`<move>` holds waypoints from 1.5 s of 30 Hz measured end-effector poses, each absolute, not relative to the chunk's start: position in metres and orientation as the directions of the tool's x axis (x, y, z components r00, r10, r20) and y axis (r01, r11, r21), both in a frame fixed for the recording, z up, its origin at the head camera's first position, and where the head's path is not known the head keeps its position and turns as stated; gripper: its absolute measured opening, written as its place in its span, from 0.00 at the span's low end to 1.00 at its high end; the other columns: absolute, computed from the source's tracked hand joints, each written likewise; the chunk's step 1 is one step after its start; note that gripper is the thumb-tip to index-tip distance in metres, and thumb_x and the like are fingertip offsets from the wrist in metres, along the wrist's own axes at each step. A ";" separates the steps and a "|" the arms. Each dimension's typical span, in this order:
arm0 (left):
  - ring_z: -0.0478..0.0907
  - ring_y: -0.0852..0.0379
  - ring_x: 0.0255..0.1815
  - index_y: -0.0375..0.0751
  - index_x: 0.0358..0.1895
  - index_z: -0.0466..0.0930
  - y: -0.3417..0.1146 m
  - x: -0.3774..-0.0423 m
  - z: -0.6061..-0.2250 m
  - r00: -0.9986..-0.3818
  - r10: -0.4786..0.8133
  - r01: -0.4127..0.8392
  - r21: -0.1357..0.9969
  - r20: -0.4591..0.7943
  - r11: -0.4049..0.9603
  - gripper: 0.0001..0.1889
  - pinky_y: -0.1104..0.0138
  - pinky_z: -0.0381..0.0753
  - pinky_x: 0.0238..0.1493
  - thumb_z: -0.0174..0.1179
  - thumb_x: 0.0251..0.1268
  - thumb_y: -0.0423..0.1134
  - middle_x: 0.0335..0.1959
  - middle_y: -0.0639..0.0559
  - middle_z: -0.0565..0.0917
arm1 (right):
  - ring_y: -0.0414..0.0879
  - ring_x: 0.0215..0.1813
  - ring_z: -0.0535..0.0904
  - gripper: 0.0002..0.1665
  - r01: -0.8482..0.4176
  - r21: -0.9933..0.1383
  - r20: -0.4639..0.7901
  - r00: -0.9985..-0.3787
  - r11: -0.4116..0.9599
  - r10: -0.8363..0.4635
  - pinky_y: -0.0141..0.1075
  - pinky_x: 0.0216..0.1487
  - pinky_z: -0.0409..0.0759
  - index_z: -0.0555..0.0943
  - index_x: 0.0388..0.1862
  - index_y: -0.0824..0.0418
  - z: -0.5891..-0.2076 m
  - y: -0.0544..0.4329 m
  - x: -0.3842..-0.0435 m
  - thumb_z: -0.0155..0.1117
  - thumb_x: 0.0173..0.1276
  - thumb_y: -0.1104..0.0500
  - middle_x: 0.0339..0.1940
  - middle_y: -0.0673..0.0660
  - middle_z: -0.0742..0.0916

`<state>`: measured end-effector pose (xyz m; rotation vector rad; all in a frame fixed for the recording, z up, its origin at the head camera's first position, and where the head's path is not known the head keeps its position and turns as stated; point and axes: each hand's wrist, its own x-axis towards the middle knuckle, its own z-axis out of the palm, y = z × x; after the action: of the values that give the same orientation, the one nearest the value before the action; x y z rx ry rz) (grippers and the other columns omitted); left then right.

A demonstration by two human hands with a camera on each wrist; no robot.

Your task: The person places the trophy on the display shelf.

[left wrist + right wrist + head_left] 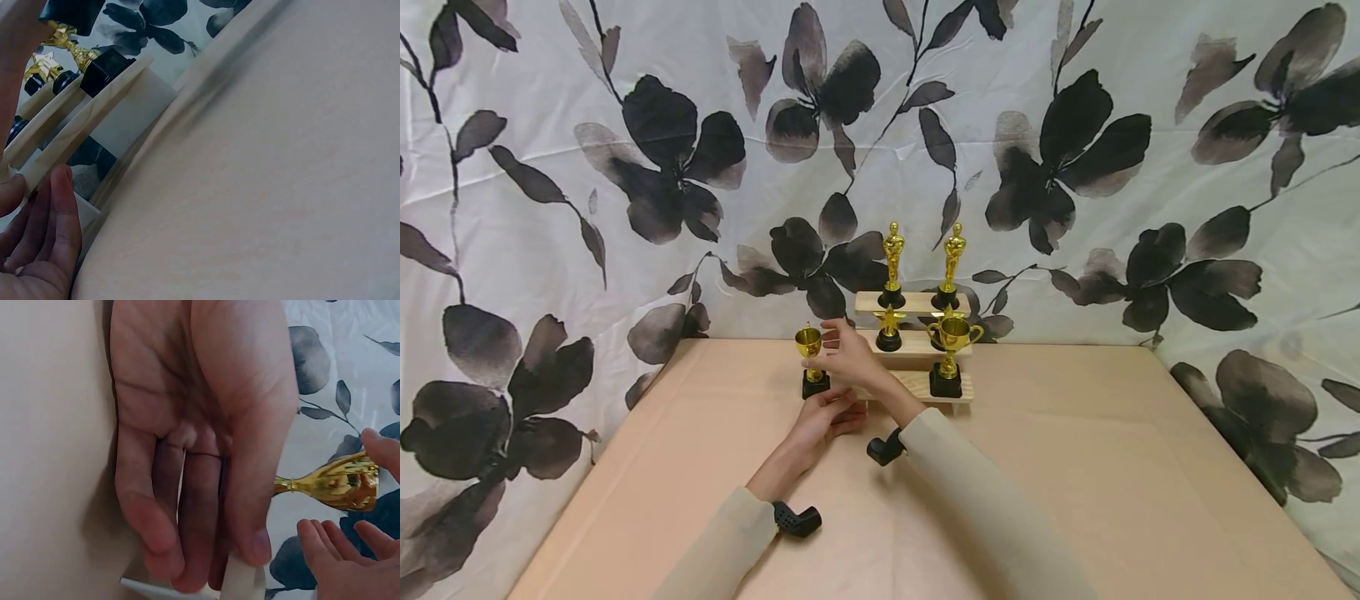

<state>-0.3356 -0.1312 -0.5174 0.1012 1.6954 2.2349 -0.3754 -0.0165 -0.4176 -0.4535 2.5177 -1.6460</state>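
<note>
A small gold trophy cup on a black base (808, 342) stands upright at the left end of a tiered wooden display stand (921, 343). My right hand (850, 358) is spread around this cup; in the right wrist view its fingers (328, 550) look apart from the cup (347, 482). With thumb and fingers my left hand (820, 427) pinches the front left end of the stand's lowest tier, seen closely in the left wrist view (47, 147). In the right wrist view the left hand (187, 412) hides the cup's base, so what it stands on cannot be told.
Another gold cup (953, 335) stands on the lowest tier's right side. Star trophies (889, 321) are on the middle tier, one partly hidden behind that cup. Two gold figure statuettes (892, 258) stand on top. A floral cloth (850, 167) hangs behind the peach table (1075, 467).
</note>
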 end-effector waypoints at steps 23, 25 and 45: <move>0.88 0.55 0.44 0.38 0.52 0.79 -0.124 -0.347 -0.522 -0.954 0.284 -0.172 0.955 -0.100 -0.242 0.08 0.63 0.89 0.51 0.57 0.80 0.38 0.43 0.50 0.88 | 0.55 0.64 0.83 0.40 -0.287 -0.917 0.191 -0.926 0.276 -0.327 0.43 0.60 0.86 0.72 0.73 0.56 -0.399 0.004 -0.381 0.77 0.65 0.54 0.62 0.60 0.83; 0.88 0.54 0.45 0.37 0.52 0.78 -0.124 -0.346 -0.522 -0.954 0.282 -0.169 0.956 -0.098 -0.240 0.09 0.63 0.89 0.51 0.57 0.80 0.38 0.43 0.49 0.88 | 0.55 0.64 0.83 0.39 -0.312 -0.915 0.220 -0.918 0.257 -0.329 0.44 0.60 0.86 0.72 0.73 0.57 -0.394 0.008 -0.377 0.77 0.65 0.54 0.62 0.60 0.83; 0.88 0.57 0.40 0.29 0.59 0.76 -0.114 -0.315 -0.523 -0.963 0.247 -0.169 0.957 -0.109 -0.236 0.14 0.65 0.89 0.46 0.55 0.80 0.36 0.37 0.51 0.89 | 0.55 0.66 0.82 0.37 -0.428 -0.869 0.324 -0.871 0.247 -0.369 0.48 0.63 0.85 0.72 0.74 0.51 -0.374 0.065 -0.307 0.74 0.69 0.54 0.63 0.58 0.83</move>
<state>-0.3154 -0.1145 -0.5235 0.0938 1.7519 2.2792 -0.3075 0.0652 -0.3738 -0.8077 2.5212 -1.7872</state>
